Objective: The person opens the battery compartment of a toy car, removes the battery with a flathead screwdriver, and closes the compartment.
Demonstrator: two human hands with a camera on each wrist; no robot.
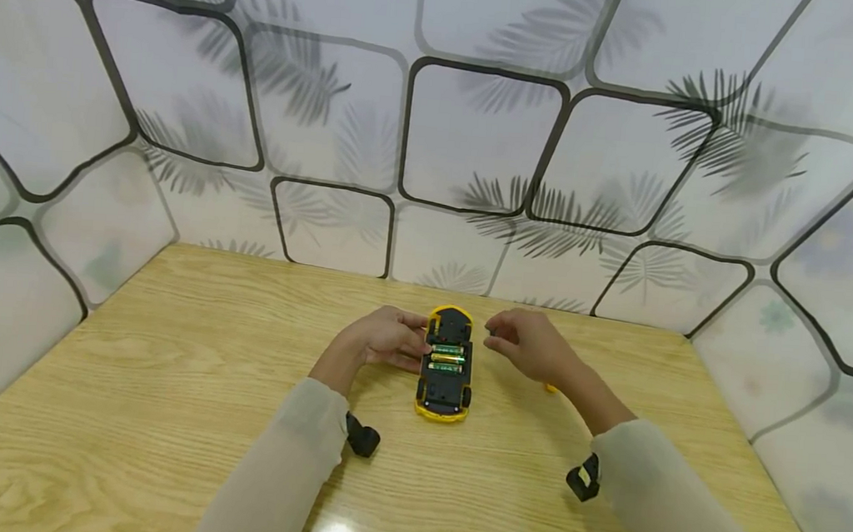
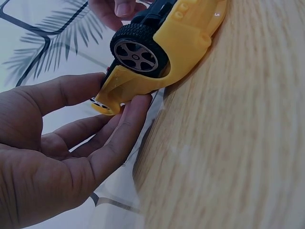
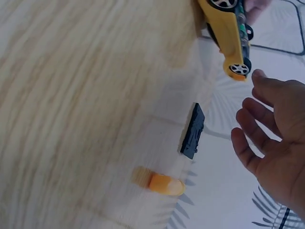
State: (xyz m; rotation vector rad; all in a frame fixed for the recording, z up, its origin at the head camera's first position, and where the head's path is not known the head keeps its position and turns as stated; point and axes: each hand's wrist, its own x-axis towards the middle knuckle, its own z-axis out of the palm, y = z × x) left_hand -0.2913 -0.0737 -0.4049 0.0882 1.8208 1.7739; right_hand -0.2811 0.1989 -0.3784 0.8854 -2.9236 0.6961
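A yellow toy car (image 1: 441,413) lies upside down, its black underside facing up. Three green-and-gold batteries (image 1: 447,358) sit side by side in its open compartment. My left hand (image 1: 394,339) grips the car's left side, thumb on the underside edge and fingers below the yellow body (image 2: 186,43). To the right of the car hovers my right hand (image 1: 529,341), fingers loosely bent, holding nothing in the right wrist view. Near those fingers a black battery cover (image 3: 193,131) rests on the table. Beside the cover is a small orange object (image 3: 166,184), its kind unclear.
The wooden table (image 1: 199,382) meets patterned walls (image 1: 481,145) at the back and both sides. Most of the orange object is hidden behind the right wrist in the head view. Each wrist wears a small black camera (image 1: 362,436).
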